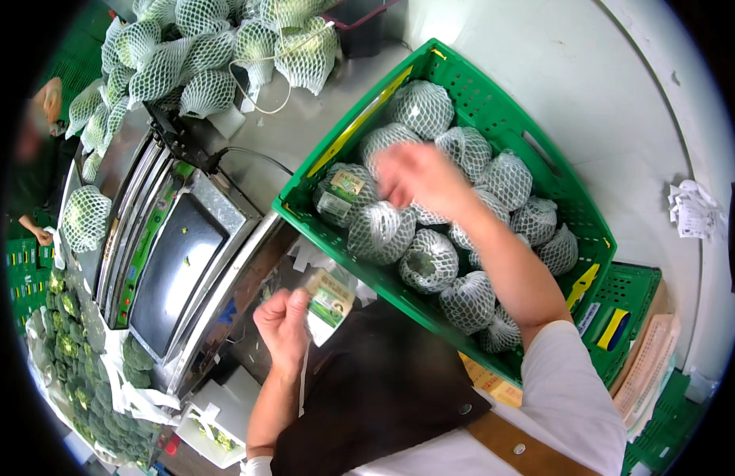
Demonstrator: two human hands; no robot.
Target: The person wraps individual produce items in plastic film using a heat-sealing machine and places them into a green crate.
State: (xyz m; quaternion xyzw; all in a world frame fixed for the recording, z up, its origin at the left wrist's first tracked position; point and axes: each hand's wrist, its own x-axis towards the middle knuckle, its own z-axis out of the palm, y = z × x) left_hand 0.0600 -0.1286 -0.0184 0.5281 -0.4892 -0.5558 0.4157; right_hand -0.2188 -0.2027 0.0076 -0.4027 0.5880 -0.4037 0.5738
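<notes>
Between the thumb and fingers of my left hand is a printed label, tan and green with a white part, held near my dark apron. My right hand, smeared by motion, reaches over a green plastic crate. Its fingers are too blurred to show whether they hold anything. Several round vegetables in white foam nets fill much of the crate. One netted vegetable, below and left of my right hand, carries a similar label. Whether my right hand touches the vegetables under it cannot be told.
Left of the crate stands a metal machine with a dark flat plate. More netted vegetables are heaped at the far left, near a loose white cord. Loose broccoli lies at the left. Stacked crates stand at the right. Another person's hand shows at the left rim.
</notes>
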